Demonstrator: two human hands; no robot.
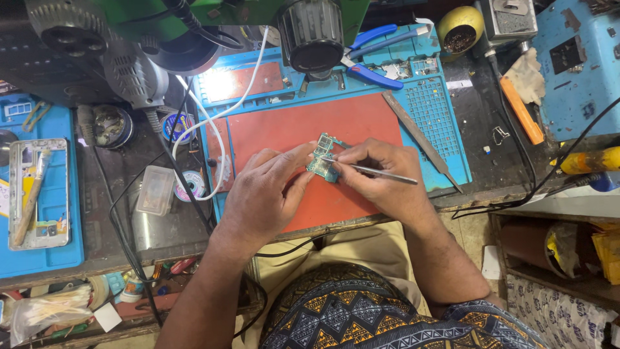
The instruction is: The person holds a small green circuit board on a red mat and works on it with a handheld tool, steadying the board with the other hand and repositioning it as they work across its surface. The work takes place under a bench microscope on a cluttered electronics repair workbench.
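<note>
Far left on the bench [116,187]: a stripped phone frame [39,194], set aside. Centre, above the red mat [290,129]: left hand [265,194] with grip closed on a small teal circuit board [323,161], lifted clear. Right hand [381,174] pinching metal tweezers [381,172], tip at the board; probing seemingly mid-way, reassembly still ahead.
</note>
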